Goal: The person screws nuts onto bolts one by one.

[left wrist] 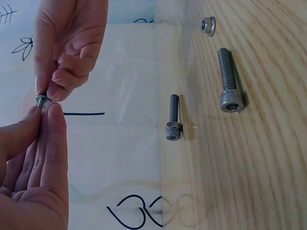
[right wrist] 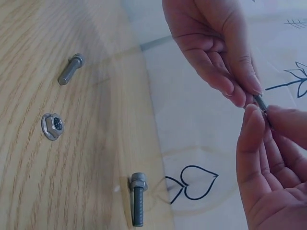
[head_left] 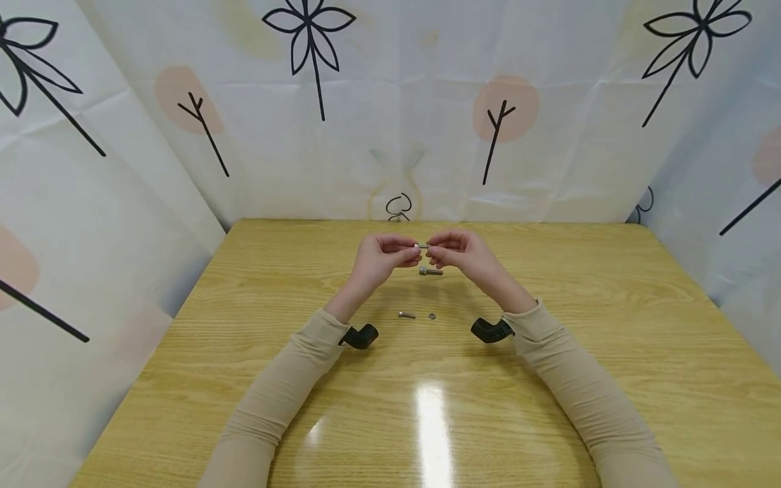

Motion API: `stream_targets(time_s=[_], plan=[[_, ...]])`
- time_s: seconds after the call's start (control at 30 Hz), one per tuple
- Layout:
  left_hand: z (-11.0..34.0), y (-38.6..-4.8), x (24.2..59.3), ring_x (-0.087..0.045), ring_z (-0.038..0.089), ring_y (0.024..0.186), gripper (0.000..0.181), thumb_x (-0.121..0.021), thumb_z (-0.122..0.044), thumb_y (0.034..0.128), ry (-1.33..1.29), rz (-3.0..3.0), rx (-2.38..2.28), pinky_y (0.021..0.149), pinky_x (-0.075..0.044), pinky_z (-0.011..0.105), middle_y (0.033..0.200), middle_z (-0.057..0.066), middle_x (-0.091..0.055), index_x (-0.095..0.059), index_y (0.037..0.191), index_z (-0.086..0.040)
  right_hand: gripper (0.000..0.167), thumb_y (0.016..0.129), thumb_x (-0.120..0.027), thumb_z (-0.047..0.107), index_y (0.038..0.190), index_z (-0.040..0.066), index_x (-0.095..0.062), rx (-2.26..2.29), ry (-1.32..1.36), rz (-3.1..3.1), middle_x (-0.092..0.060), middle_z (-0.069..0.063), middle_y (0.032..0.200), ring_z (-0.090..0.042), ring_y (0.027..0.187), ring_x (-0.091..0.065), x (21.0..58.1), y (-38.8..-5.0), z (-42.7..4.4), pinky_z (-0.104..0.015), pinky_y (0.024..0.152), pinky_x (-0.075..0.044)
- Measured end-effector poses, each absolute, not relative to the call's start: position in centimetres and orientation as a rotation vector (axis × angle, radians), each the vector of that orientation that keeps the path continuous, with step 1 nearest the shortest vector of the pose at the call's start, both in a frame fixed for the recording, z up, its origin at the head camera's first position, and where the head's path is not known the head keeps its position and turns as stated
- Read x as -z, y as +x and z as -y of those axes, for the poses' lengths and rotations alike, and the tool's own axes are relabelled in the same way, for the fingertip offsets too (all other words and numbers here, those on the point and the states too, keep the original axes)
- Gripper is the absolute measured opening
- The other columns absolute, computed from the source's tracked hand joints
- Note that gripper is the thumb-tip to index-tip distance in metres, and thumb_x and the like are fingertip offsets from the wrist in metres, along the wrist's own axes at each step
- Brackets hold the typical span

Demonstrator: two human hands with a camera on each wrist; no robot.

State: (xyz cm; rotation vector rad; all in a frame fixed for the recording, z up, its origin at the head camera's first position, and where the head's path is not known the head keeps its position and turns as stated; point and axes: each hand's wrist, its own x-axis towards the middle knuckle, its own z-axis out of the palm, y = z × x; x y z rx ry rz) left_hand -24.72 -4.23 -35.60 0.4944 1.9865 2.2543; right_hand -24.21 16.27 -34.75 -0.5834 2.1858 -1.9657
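Observation:
Above the far part of the table, both hands meet at one small metal bolt [head_left: 422,246]. My left hand [head_left: 379,259] pinches the bolt at its left end between thumb and fingers. From the other side, my right hand [head_left: 465,255] pinches a small flanged nut [left wrist: 41,98] at the bolt's right end. Some thread [right wrist: 259,101] shows between the fingertips; the fingers cover the rest. Below the hands lies a bolt with a nut near its head [head_left: 430,271]. Closer in, a bare bolt [head_left: 406,314] lies beside a loose flange nut [head_left: 432,316].
The wooden table [head_left: 390,413] carries these parts. Black curved mounts, one at the left wrist [head_left: 360,337] and one at the right wrist [head_left: 491,331], stick inward over it. A patterned white cloth [head_left: 390,135] hangs behind the table and along both sides.

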Motion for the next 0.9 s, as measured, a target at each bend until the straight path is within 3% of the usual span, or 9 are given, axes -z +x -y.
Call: stream_targets(time_s=[0.23,0.33,0.47,0.53,0.63,0.73,0.9], plan=[[4.18,-24.69,35.50,-0.070,0.034,0.081,0.017,-0.070,0.001,0.0851,0.489,-1.995,-2.254,0.081,-0.057,0.050,0.088,0.021,-0.070,-0.068,0.098,0.011,0.033,0.100,-0.054,0.025,0.099,-0.007,-0.063,1.870,-0.533,-2.219,-0.063,-0.015,0.083,-0.020,0.068,-0.059,34.48,-24.24,-16.00,-0.026,0.057,-0.054],[4.18,-24.67,35.50,-0.069,0.035,0.082,0.016,-0.070,0.002,0.0853,0.468,-1.981,-2.266,0.084,-0.054,0.055,0.088,0.020,-0.070,-0.068,0.098,0.011,0.034,0.101,-0.053,0.026,0.105,-0.007,-0.061,1.878,-0.497,-2.194,-0.063,-0.017,0.090,-0.020,0.073,-0.061,34.40,-24.14,-15.95,-0.030,0.064,-0.056],[4.23,-24.68,35.52,-0.070,0.033,0.081,0.016,-0.070,0.002,0.0855,0.461,-1.995,-2.264,0.082,-0.056,0.050,0.088,0.020,-0.070,-0.068,0.099,0.010,0.032,0.097,-0.060,0.016,0.118,-0.008,-0.056,1.928,-0.531,-2.158,-0.064,-0.021,0.101,-0.022,0.083,-0.064,34.41,-24.04,-15.99,-0.047,0.081,-0.056],[4.25,-24.64,35.51,-0.070,0.032,0.081,0.016,-0.070,0.001,0.0855,0.464,-2.000,-2.262,0.082,-0.057,0.049,0.089,0.020,-0.070,-0.069,0.099,0.010,0.032,0.095,-0.063,0.013,0.118,-0.008,-0.057,1.933,-0.559,-2.160,-0.066,-0.018,0.098,-0.020,0.082,-0.065,34.44,-24.05,-15.98,-0.050,0.082,-0.055],[4.21,-24.59,35.53,-0.069,0.038,0.084,0.015,-0.070,0.001,0.0855,0.478,-2.001,-2.261,0.082,-0.057,0.051,0.088,0.020,-0.070,-0.069,0.098,0.010,0.029,0.096,-0.061,0.017,0.109,-0.010,-0.061,1.902,-0.557,-2.196,-0.066,-0.014,0.087,-0.018,0.073,-0.062,34.51,-24.17,-15.82,-0.044,0.072,-0.057],[4.16,-24.58,35.68,-0.067,0.041,0.085,0.015,-0.070,0.002,0.0852,0.492,-2.004,-2.264,0.082,-0.056,0.053,0.088,0.020,-0.070,-0.069,0.097,0.010,0.040,0.100,-0.054,0.028,0.104,-0.012,-0.062,1.873,-0.501,-2.202,-0.064,-0.014,0.084,-0.018,0.068,-0.059,34.57,-24.24,-15.65,-0.032,0.061,-0.055],[4.19,-24.67,35.78,-0.070,0.030,0.079,0.017,-0.070,0.001,0.0852,0.468,-2.016,-2.259,0.082,-0.057,0.050,0.088,0.020,-0.070,-0.068,0.099,0.010,0.038,0.100,-0.055,0.024,0.118,-0.009,-0.056,1.913,-0.498,-2.150,-0.061,-0.027,0.102,-0.023,0.081,-0.064,34.59,-24.14,-15.74,-0.037,0.074,-0.058]])
